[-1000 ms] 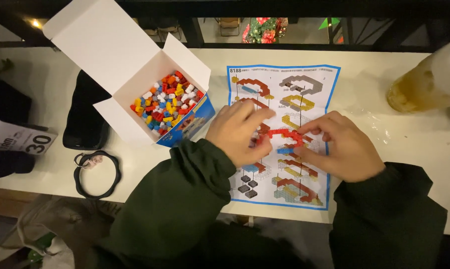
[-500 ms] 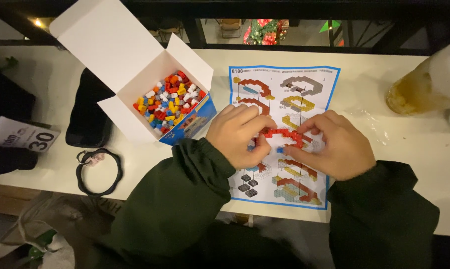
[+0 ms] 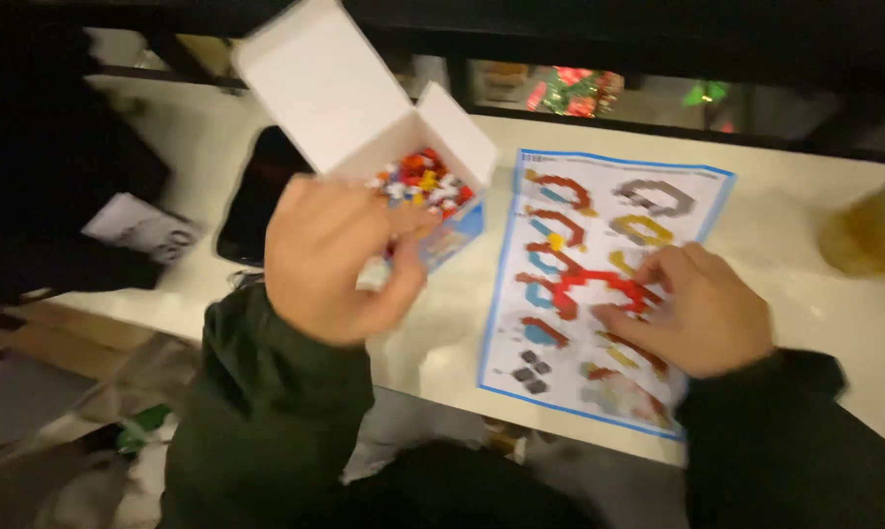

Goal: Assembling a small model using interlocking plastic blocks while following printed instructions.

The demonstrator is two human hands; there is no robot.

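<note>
My left hand (image 3: 340, 260) hovers curled, holding nothing I can see, over the brick box (image 3: 418, 171) at upper centre, while my right hand (image 3: 697, 309) pinches the red brick piece (image 3: 590, 284) on the instruction sheet (image 3: 678, 196).

The left hand (image 3: 340, 260) hovers over the open box (image 3: 403, 167) of coloured bricks; the right hand (image 3: 692, 309) rests on the instruction sheet (image 3: 609, 294).

White counter (image 3: 442, 343), open white cardboard box (image 3: 364, 103) of small colourful building bricks (image 3: 425, 183), blue-bordered instruction sheet (image 3: 599, 294) beside it, red brick assembly (image 3: 590, 286) on the sheet, black pouch (image 3: 251, 201), paper slip (image 3: 144, 227) at left edge.
</note>
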